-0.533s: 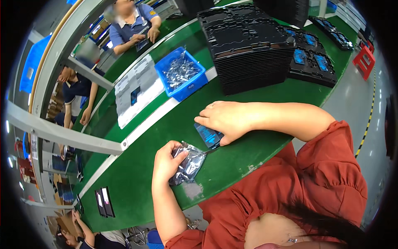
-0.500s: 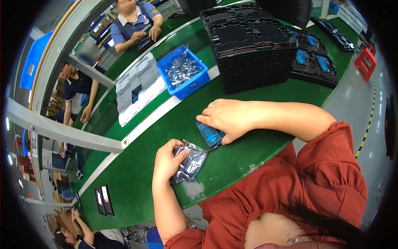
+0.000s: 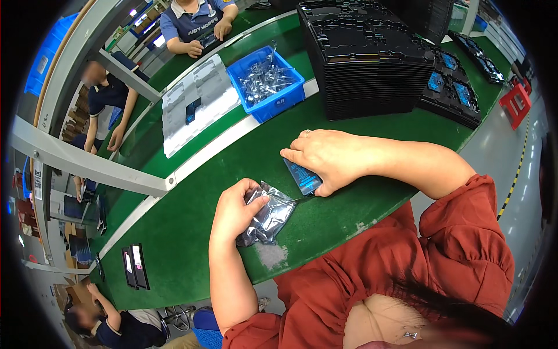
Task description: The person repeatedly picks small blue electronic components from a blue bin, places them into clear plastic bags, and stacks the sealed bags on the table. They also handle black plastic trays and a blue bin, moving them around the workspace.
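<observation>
The left hand [image 3: 235,209] is curled, fingers closed in a grip, its bare forearm rising from below. The right hand [image 3: 328,158] lies palm down, fingers pressed flat, arm bent.

**Lighting and image quality**

Bright, even overhead light; ceiling lamps visible top left. Soft short shadows under both hands. Glare on silver bag [image 3: 268,214] and bin [image 3: 266,82] contents. Strong fisheye bending, black vignette at rim. Centre sharp; edge figures blurred.
</observation>
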A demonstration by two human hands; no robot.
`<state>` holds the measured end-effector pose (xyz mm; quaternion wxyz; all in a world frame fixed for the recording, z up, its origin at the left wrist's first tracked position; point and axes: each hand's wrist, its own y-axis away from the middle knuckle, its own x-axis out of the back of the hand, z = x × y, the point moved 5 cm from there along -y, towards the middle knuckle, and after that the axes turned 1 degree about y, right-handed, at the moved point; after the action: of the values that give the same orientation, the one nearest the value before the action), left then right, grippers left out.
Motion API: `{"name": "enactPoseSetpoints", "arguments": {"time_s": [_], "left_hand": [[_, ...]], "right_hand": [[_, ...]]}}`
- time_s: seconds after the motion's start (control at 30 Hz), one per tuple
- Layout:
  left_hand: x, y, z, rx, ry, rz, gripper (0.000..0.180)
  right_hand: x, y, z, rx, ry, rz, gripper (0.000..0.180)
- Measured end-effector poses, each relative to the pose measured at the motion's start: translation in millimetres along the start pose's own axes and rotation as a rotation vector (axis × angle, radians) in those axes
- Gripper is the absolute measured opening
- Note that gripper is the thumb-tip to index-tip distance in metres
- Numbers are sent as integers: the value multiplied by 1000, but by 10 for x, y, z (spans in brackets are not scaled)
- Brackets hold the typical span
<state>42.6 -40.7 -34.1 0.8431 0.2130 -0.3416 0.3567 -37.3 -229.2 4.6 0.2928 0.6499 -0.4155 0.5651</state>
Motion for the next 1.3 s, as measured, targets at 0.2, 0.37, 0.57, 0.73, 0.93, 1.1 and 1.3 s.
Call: {"name": "enactPoseSetpoints", "arguments": {"time_s": [0.2, 0.37, 0.57, 0.73, 0.93, 1.1, 1.3], "left_hand": [[42, 38, 11, -3, -31, 14, 28], [17, 17, 2, -25, 0, 24, 28], [-11, -12, -55, 21, 48, 3, 29], [10, 20, -37, 39, 59, 21, 28], [9, -5, -34, 47, 19, 20, 28], [17, -12, 15, 57, 5, 19, 26], [18, -10, -8, 62, 18, 24, 25]], "right_hand": [[718, 178, 46, 134, -53, 277, 82], [1588, 414, 554, -5, 193, 483, 81], [1816, 424, 1366, -391, 121, 295, 85], [1942, 646, 1605, -345, -32, 308, 87], [1914, 1204, 1879, -473, -93, 202, 96], [1953, 1278, 2096, -430, -351, 238, 97], [1876, 1314, 2088, -479, -211, 160, 93]]}}
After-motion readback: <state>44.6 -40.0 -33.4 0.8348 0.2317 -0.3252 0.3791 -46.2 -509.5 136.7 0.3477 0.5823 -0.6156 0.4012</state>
